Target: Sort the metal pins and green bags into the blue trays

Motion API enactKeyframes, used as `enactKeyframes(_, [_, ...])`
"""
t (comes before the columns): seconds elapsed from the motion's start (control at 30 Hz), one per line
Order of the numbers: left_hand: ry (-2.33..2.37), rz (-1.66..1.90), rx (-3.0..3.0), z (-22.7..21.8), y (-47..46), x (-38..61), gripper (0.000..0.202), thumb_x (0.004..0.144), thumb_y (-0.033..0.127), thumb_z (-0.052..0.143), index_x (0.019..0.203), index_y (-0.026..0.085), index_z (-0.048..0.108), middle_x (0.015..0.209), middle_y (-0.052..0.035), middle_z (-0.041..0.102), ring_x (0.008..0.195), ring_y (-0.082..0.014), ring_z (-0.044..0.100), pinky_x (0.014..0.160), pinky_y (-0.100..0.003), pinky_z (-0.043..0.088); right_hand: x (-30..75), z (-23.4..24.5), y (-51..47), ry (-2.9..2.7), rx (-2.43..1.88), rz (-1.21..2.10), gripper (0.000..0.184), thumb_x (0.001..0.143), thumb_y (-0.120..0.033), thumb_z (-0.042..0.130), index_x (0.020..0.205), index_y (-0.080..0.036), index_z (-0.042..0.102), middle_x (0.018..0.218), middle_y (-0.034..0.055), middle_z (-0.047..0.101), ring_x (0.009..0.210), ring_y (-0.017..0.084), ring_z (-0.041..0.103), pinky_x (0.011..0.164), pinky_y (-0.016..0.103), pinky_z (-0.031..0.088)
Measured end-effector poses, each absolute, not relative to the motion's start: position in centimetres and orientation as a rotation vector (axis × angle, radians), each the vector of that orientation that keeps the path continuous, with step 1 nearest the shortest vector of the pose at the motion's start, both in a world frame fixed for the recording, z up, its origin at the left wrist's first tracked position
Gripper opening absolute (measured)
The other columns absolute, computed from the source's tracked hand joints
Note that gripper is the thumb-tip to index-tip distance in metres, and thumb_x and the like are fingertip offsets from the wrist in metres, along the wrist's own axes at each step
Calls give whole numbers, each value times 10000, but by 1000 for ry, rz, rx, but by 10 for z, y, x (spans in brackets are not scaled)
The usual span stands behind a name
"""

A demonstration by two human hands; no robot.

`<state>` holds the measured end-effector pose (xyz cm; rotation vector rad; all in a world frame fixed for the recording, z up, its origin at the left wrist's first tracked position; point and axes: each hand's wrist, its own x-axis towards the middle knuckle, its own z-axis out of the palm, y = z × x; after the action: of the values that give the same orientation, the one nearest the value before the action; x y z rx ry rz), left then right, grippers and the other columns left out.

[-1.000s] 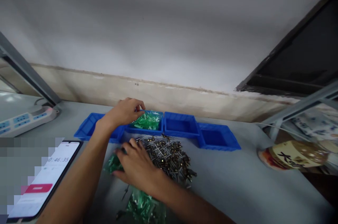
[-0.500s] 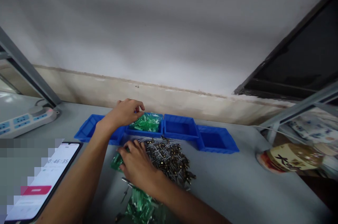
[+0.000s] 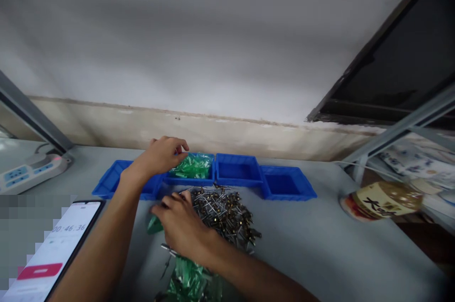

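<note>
My left hand [image 3: 165,154] hovers at the left edge of a blue bin [image 3: 190,181] that holds clear green plastic packets [image 3: 195,166]. Its fingers are bent and apart, with nothing visible between them. My right hand [image 3: 179,221] is lower down, its fingers curled over a green plastic bag [image 3: 155,226] on the table, partly hidden under the hand. Against its right side lies a pile of metal pins with brass-coloured ends [image 3: 227,216]. Below my right wrist is another green plastic bag [image 3: 188,278], with a few loose metal pieces near it.
More blue bins stand in the row: one at left [image 3: 110,181] partly behind my left arm, and two at right [image 3: 239,169] [image 3: 288,183]. A phone [image 3: 67,240] and power strip [image 3: 31,174] lie at left. A drink bottle [image 3: 386,200] lies at right.
My right hand's fingers have drawn closer together over the green bag, and less of the bag shows. My left hand stays by the packet bin. The whole view has shifted slightly.
</note>
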<state>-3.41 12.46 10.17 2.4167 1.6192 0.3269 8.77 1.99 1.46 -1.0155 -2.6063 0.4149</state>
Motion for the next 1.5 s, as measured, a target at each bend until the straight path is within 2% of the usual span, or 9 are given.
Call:
enactKeyframes(0.13, [1546, 588, 2430, 103, 126, -35, 190, 826, 270, 528, 887, 191, 691, 817, -41, 705, 746, -181, 620, 709, -305, 425, 103, 45, 36, -2302, -944, 653, 264, 799, -115, 607, 1014, -228, 710, 973, 36, 711, 945, 184, 624, 882, 329, 445])
enactKeyframes(0.33, [1327, 997, 2285, 106, 122, -24, 156, 833, 258, 557, 865, 168, 680, 761, -24, 683, 708, -139, 609, 654, -249, 456, 141, 92, 57, -1768, -1051, 770, 214, 751, -175, 689, 955, -216, 740, 832, 9, 749, 723, 151, 668, 705, 292, 523])
enactKeyframes(0.57, [898, 1054, 2017, 117, 110, -13, 290, 804, 155, 573, 1079, 176, 663, 912, -42, 682, 842, -141, 622, 802, -283, 510, 169, 94, 78, -1465, -981, 944, 164, 812, -252, 619, 894, -215, 755, 756, 20, 719, 675, 131, 620, 626, 277, 486])
enactKeyframes(0.7, [776, 1063, 1919, 117, 106, -5, 215, 804, 195, 628, 1014, 188, 676, 1003, -42, 652, 843, -134, 607, 801, -285, 511, 173, 93, 84, -1209, -887, 1152, 85, 751, -258, 669, 760, -203, 733, 652, -9, 648, 564, 93, 535, 514, 236, 423])
enactKeyframes(0.87, [838, 1085, 1812, 113, 105, 4, 169, 792, 305, 689, 902, 181, 651, 900, -16, 628, 758, -112, 584, 693, -246, 496, 171, 99, 84, -971, -885, 1380, 81, 689, -255, 698, 696, -193, 648, 577, -35, 580, 461, 77, 510, 425, 211, 329])
enactKeyframes(1.0, [929, 1064, 1747, 114, 104, 6, 203, 774, 338, 701, 791, 162, 600, 727, 3, 601, 659, -102, 562, 594, -223, 452, 172, 101, 85, -922, -911, 1399, 188, 742, -371, 689, 748, -201, 609, 577, -39, 562, 459, 86, 527, 439, 223, 369])
enactKeyframes(1.13, [969, 1113, 1680, 116, 105, 6, 200, 767, 325, 681, 746, 167, 560, 693, -4, 596, 615, -103, 543, 563, -233, 434, 176, 101, 84, -1055, -896, 1344, 343, 825, -518, 583, 811, -182, 648, 627, -7, 572, 527, 104, 549, 495, 250, 444])
enactKeyframes(1.3, [959, 1159, 1675, 113, 109, 7, 193, 765, 327, 664, 786, 172, 551, 693, -9, 585, 629, -114, 534, 583, -254, 443, 177, 98, 83, -1331, -964, 1152, 241, 723, -400, 725, 825, -187, 674, 790, 22, 629, 700, 123, 554, 575, 246, 466])
enactKeyframes(1.5, [927, 1070, 1761, 111, 107, 10, 196, 785, 329, 663, 799, 168, 553, 735, -12, 586, 660, -113, 535, 608, -251, 446, 177, 94, 87, -1200, -951, 1123, 187, 700, -285, 728, 626, -181, 591, 603, -39, 519, 574, 88, 449, 596, 266, 408])
